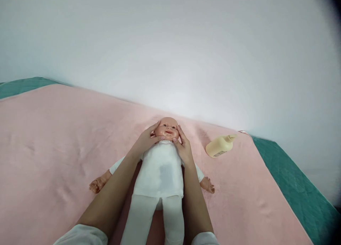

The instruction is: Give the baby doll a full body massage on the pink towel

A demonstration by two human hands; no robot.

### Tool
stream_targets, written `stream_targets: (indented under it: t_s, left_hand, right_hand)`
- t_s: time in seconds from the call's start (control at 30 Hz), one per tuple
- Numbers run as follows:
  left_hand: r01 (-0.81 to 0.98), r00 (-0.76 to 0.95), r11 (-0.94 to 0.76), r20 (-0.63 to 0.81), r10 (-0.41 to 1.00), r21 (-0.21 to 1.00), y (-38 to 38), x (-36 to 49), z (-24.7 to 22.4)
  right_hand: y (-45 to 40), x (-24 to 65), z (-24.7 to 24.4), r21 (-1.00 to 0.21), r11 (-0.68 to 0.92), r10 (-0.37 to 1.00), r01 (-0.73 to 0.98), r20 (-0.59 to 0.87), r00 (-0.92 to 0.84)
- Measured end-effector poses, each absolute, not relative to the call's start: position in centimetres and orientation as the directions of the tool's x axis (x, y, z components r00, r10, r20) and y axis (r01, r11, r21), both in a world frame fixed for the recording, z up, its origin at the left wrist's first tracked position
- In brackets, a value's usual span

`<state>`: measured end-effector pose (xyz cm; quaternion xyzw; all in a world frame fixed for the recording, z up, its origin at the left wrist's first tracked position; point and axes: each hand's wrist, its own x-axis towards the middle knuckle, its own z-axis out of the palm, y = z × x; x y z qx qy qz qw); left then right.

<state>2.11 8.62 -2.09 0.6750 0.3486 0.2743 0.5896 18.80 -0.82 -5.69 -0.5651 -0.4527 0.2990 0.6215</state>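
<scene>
A baby doll (pixel 160 170) in a white top and white trousers lies on its back, head away from me and arms spread out to both sides. My left hand (pixel 149 138) wraps the left side of its head, thumb at the chin. On the other side my right hand (pixel 183 143) holds the cheek, with fingers up by the temple and the thumb near the jaw. Both hands grip the doll's head between them. A greyish patch shows on the front of the top.
A pale yellow bottle (pixel 218 146) with a nozzle lies on its side to the right of the doll. Beneath is a pink sheet (pixel 53 142) over a green cover (pixel 298 177). A white wall (pixel 170 46) rises behind.
</scene>
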Motion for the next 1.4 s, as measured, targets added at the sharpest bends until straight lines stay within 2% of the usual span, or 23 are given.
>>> stream_targets:
  t_s: [0.4, 0.63, 0.97, 1.4]
  left_hand:
    - [0.130, 0.665, -0.056, -0.045, 0.745, 0.990, 9.3, 1.8, -2.4]
    - [0.148, 0.639, -0.042, -0.064, 0.767, 0.988, 8.8, 1.9, -1.8]
    - [0.010, 0.611, -0.051, 0.035, 0.791, 0.999, 8.6, 3.0, -3.8]
    - [-0.015, 0.591, -0.104, 0.093, 0.802, 0.994, 8.9, 3.4, -4.5]
  right_hand:
    - [-0.9, 19.5, -6.1, -0.972, 0.181, 0.904, 0.149, 0.224, 0.364]
    - [-0.9, 19.4, -6.1, -0.975, 0.164, 0.899, 0.152, 0.211, 0.384]
    - [-0.7, 18.6, -5.7, -0.980, 0.166, 0.882, 0.110, 0.197, 0.427]
    - [-0.4, 18.3, -6.3, -0.974, 0.185, 0.864, 0.130, 0.224, 0.450]
